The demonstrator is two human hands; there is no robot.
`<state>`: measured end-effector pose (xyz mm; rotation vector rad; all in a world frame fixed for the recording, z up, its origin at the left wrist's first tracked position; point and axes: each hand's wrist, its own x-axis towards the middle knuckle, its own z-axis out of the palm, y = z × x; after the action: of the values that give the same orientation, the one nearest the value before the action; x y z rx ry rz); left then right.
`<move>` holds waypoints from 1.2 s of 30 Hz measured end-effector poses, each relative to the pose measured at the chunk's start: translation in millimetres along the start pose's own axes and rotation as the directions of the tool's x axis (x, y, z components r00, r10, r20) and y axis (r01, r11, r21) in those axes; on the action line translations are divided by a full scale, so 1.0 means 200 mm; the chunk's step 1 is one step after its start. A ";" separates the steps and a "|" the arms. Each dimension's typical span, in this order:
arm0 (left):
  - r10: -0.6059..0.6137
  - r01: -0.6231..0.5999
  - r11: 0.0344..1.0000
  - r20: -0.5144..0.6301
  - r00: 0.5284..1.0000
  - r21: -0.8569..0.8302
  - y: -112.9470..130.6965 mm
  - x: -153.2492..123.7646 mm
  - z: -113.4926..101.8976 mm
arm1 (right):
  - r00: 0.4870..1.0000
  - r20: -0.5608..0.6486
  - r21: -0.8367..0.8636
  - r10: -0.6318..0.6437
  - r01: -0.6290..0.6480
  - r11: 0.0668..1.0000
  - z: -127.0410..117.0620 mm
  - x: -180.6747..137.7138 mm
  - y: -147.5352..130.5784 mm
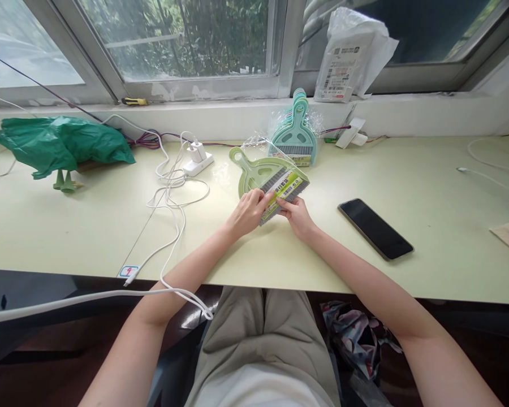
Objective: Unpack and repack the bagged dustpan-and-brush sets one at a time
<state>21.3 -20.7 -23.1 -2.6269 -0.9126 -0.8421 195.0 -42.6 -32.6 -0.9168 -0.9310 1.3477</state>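
Note:
A small green dustpan and brush set point(266, 173) with a yellow-green label lies on the pale desk point(68, 226) in front of me. My left hand point(246, 213) grips its near edge from the left, fingers curled on the brush bristles. My right hand point(296, 216) pinches the same edge at the label from the right. A stack of teal dustpan sets point(296, 133) in clear wrap stands just behind it, against the sill.
A black phone point(375, 228) lies to the right. White cables point(172, 198) and a charger point(197, 155) lie to the left, beyond them a green plastic bag point(61, 144). A white parcel bag point(348, 56) leans on the window.

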 end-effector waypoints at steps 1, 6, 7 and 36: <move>0.008 -0.008 1.000 0.005 1.000 0.009 0.00 0.00 0.01 | 1.000 0.004 -0.001 0.000 0.000 1.000 0.00 0.00 0.00; 0.015 -0.013 0.998 -0.023 1.000 0.060 0.03 -0.01 0.03 | 1.000 0.018 -0.012 -0.011 0.011 1.000 0.01 0.00 0.00; -0.004 0.009 0.997 -0.057 0.998 0.080 0.03 -0.01 0.03 | 1.000 0.021 -0.016 -0.011 0.011 1.000 0.01 -0.01 -0.01; -0.052 0.062 0.992 -0.090 0.995 0.108 0.03 -0.01 -0.06 | 0.990 0.115 -0.107 0.075 -0.062 0.992 0.03 -0.02 -0.01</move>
<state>18.7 -31.3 -13.6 -2.4608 -0.9859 -0.8856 189.2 -47.5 -28.7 -0.9628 -1.0778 1.4361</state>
